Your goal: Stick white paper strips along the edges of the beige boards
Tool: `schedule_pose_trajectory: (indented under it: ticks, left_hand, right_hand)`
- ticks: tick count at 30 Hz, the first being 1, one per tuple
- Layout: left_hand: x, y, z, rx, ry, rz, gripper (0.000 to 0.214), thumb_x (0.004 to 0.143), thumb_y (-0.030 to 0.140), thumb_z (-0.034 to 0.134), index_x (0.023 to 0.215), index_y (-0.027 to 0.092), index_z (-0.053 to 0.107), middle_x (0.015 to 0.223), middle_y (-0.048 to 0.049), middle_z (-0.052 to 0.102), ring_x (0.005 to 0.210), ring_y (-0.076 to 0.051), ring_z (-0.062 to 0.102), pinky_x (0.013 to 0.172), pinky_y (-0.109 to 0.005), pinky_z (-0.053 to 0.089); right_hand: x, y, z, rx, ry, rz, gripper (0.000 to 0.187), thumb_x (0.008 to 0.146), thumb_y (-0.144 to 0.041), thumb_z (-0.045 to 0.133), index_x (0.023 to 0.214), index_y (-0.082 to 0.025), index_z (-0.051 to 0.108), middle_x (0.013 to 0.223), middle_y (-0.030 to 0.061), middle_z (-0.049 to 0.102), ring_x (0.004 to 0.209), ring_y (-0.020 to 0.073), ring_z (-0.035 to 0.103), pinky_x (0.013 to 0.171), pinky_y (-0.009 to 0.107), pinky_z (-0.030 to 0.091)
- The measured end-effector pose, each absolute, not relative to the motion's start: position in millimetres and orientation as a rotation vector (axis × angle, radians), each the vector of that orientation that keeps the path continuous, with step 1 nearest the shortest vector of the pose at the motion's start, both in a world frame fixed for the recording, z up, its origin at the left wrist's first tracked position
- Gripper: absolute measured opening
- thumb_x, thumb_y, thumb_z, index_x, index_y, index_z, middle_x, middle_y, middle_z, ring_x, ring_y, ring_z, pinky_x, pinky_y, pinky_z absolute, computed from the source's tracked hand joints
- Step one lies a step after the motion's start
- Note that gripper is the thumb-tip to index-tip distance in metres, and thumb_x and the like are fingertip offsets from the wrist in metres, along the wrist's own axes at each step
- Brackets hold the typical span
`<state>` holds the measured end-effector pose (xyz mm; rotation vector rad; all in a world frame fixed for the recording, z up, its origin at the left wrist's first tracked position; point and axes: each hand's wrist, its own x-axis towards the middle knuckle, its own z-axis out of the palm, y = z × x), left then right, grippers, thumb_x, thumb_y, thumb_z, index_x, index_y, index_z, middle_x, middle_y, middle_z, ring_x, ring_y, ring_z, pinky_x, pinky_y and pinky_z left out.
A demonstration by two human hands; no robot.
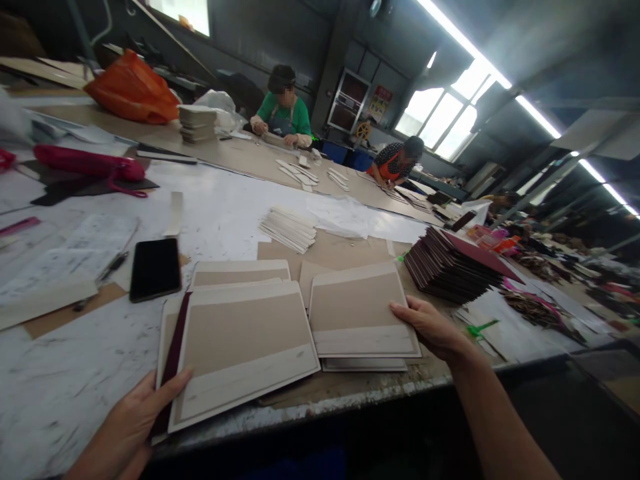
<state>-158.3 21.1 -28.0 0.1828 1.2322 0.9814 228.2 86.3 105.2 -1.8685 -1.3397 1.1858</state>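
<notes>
My left hand [133,417] grips the lower left corner of a beige panel [245,333] with a pale border, thumb on top and fingers beneath. A dark maroon strip shows along that panel's left edge, and more panels lie under and behind it. My right hand [433,327] pinches the right edge of a second beige panel [357,310], thumb on its face, with its other fingers hidden behind. Below that one, the edge of a further panel peeks out. The two held panels lie side by side near the table's front edge, almost touching.
A stack of maroon panels [450,263] stands at the right. Off-white strips [287,228] lie behind the panels. To the left are a black phone [155,268], a pen [114,265] and a pink pouch [90,163]. Two co-workers [285,117] work across the table.
</notes>
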Motion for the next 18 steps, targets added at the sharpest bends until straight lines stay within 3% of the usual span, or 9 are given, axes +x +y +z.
schedule_pose_trajectory:
  ticks: [4, 7, 10, 13, 15, 18]
  left_hand:
    - [-153.4, 17.8, -13.4, 0.253, 1.159, 1.08, 0.054, 0.073, 0.024, 0.069, 0.124, 0.02, 0.05, 0.108, -0.0074, 0.066, 0.095, -0.025, 0.064, 0.082, -0.032, 0.055]
    - [-150.3, 16.7, -11.2, 0.26, 1.181, 1.099, 0.048, 0.078, 0.018, 0.063, 0.124, 0.016, 0.05, 0.105, -0.0105, 0.067, 0.092, -0.026, 0.065, 0.082, -0.035, 0.055]
    - [-149.8, 16.0, -9.6, 0.276, 1.173, 1.123, 0.045, 0.08, 0.017, 0.06, 0.124, 0.015, 0.05, 0.105, -0.0108, 0.067, 0.095, -0.026, 0.064, 0.081, -0.034, 0.055]
    - [-149.9, 16.2, -1.9, 0.241, 1.147, 1.141, 0.042, 0.083, 0.025, 0.059, 0.123, 0.016, 0.051, 0.107, -0.0096, 0.067, 0.1, -0.026, 0.062, 0.081, -0.032, 0.054]
    - [-150.3, 17.3, 3.6, 0.208, 1.09, 1.149, 0.044, 0.085, 0.039, 0.055, 0.124, 0.018, 0.051, 0.109, -0.0092, 0.066, 0.101, -0.026, 0.061, 0.081, -0.032, 0.054]
    - [-152.0, 19.7, 4.9, 0.199, 1.032, 1.135, 0.052, 0.083, 0.048, 0.055, 0.126, 0.019, 0.05, 0.112, -0.0099, 0.064, 0.1, -0.027, 0.062, 0.082, -0.035, 0.054]
  right_hand:
    - [146.4, 102.4, 156.0, -1.879, -1.652, 1.081, 0.033, 0.076, -0.037, 0.055, 0.099, -0.013, 0.057, 0.078, 0.0082, 0.066, 0.064, 0.0174, 0.062, 0.052, 0.023, 0.05]
    - [72.4, 119.2, 166.1, -2.015, -2.125, 0.906, 0.027, 0.076, -0.03, 0.05, 0.087, -0.01, 0.062, 0.061, 0.0084, 0.064, 0.052, 0.0175, 0.06, 0.044, 0.023, 0.046]
    - [4.5, 124.3, 150.9, -1.925, -2.548, 0.602, 0.026, 0.074, -0.028, 0.049, 0.079, -0.008, 0.065, 0.06, 0.0111, 0.064, 0.059, 0.022, 0.063, 0.054, 0.029, 0.049]
    - [-35.1, 115.7, 125.1, -1.667, -2.765, 0.496, 0.04, 0.08, -0.045, 0.048, 0.08, -0.009, 0.067, 0.078, 0.0163, 0.067, 0.078, 0.0285, 0.064, 0.066, 0.036, 0.05]
    - [-36.0, 109.1, 109.0, -1.596, -2.791, 0.525, 0.053, 0.081, -0.058, 0.044, 0.082, -0.011, 0.066, 0.083, 0.0169, 0.067, 0.082, 0.0309, 0.063, 0.069, 0.04, 0.049]
    - [-1.8, 107.0, 86.7, -1.865, -2.573, 0.354, 0.052, 0.087, -0.056, 0.036, 0.093, -0.012, 0.062, 0.086, 0.0156, 0.066, 0.084, 0.0311, 0.063, 0.072, 0.042, 0.047]
